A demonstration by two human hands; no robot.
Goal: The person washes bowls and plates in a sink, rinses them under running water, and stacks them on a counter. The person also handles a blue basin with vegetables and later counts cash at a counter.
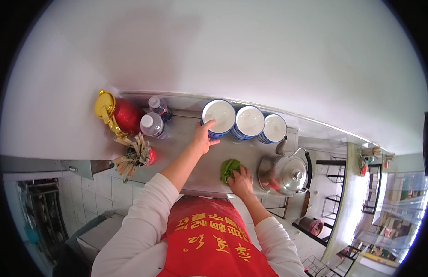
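My left hand [202,138] is at the leftmost stack of blue-and-white bowls [219,114]. One finger lies over the rim, and the thumb spreads along the near side. My right hand [241,181] presses on a crumpled green cloth [230,170] on the stainless-steel counter [189,162]. A middle bowl stack [250,120] and a right bowl stack [274,128] stand beside the first, along the wall. Right of the cloth sits a large metal kettle [286,173], its spout pointing towards the right stack.
At the counter's left end are a red jug with a gold lid [127,116], two plastic bottles [152,125] and a red container of wrapped chopsticks [151,155]. A wall [200,52] bounds the far side. Dining tables [342,207] and stools stand at right.
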